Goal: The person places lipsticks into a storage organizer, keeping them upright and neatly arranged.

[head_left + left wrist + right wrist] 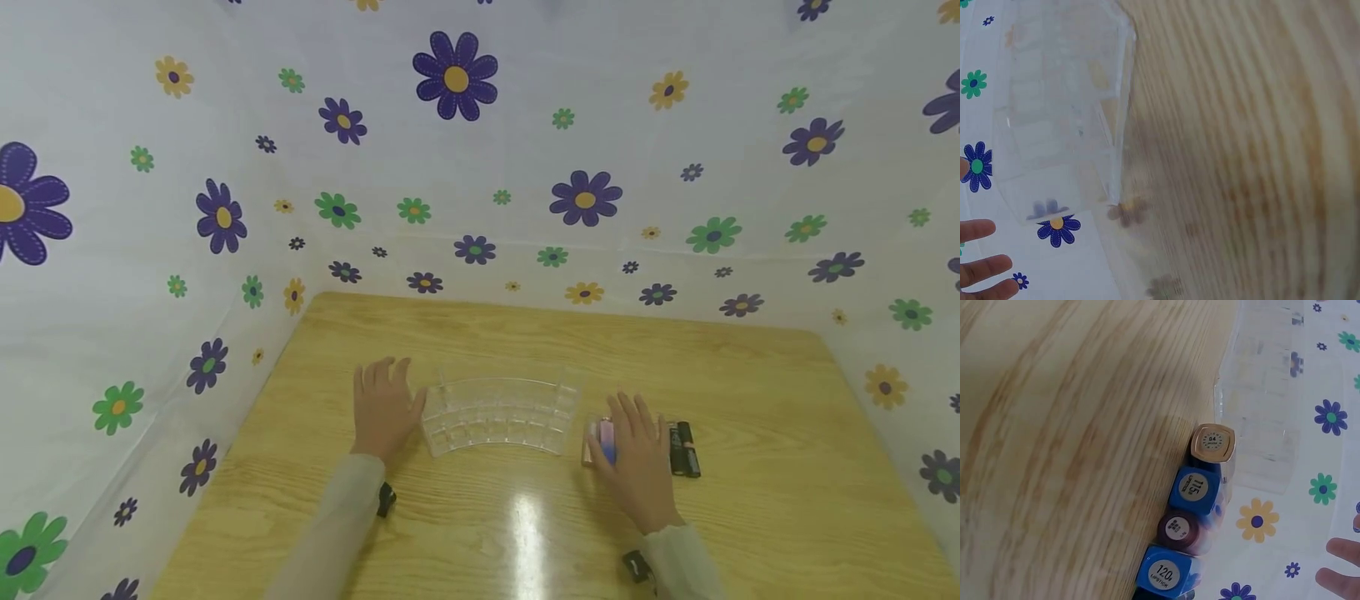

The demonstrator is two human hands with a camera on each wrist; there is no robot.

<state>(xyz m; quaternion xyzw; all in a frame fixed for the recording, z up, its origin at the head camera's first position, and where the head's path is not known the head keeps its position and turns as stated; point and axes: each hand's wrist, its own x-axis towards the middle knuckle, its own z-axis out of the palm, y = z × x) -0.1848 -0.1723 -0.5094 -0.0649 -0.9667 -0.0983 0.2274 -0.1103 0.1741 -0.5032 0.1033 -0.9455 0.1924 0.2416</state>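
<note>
A clear plastic tiered organizer (pixel 501 414) with several small compartments lies between the hands, curved in outline. At its left end is my left hand (pixel 384 412), fingers spread and thumb close to its edge; in the left wrist view its fingertips (pixel 986 272) point past the organizer (pixel 1054 125). Over a row of lipsticks (pixel 607 443) on the right rests my right hand (pixel 637 467), fingers extended and hiding the middle ones. The right wrist view shows the lipsticks' ends: a gold one (pixel 1212 443), blue ones (pixel 1194 489) and a dark red round one (pixel 1177 529).
Black tubes (pixel 687 450) end the row, right of my right hand. The wooden table (pixel 450 525) carries everything, with a flower-printed white cloth (pixel 510 150) standing behind it and at both sides. Black wrist devices (pixel 637 567) sit below the cuffs.
</note>
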